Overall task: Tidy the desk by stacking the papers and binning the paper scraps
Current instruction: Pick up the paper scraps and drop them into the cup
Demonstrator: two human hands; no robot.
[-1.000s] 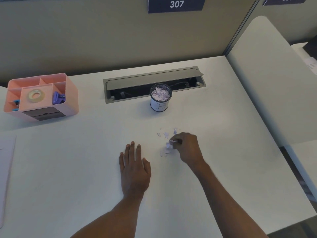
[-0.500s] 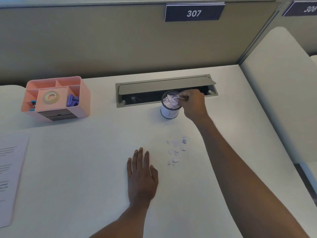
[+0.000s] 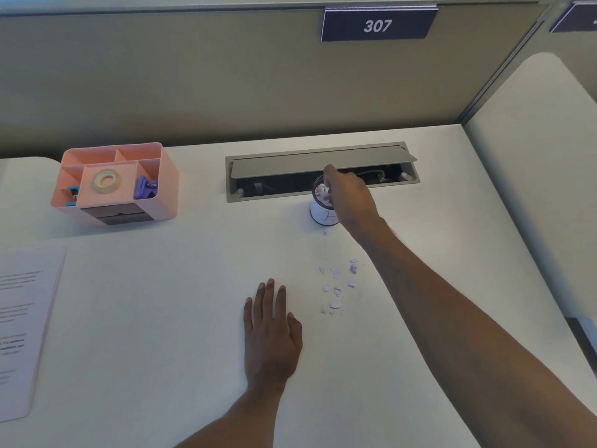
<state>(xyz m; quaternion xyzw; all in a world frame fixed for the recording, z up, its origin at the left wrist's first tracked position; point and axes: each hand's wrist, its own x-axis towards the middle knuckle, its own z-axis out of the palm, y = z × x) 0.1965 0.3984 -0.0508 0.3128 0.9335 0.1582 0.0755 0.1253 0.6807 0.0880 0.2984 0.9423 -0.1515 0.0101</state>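
A small white cup [image 3: 323, 217] serves as the bin and stands mid-desk in front of the cable slot, filled with pale paper scraps. My right hand [image 3: 350, 197] hovers over its rim with fingers spread downward into the opening and the index finger lifted; no scrap shows between the fingers. Several loose scraps [image 3: 336, 287] lie scattered on the white desk nearer to me, and one tiny scrap [image 3: 324, 233] lies just below the cup. My left hand [image 3: 271, 331] rests flat on the desk, fingers straight, left of the scraps. Printed papers [image 3: 22, 328] lie at the left edge.
A pink desk organiser [image 3: 129, 202] with tape and clips stands at the back left. The grey cable slot [image 3: 290, 164] with its lid raised runs behind the cup. A partition wall closes off the back, and a white side panel [image 3: 533, 156] rises on the right.
My right hand carried a pinch of scraps from the pile up to the cup and its fingers have since spread over the opening. The left hand stayed flat.
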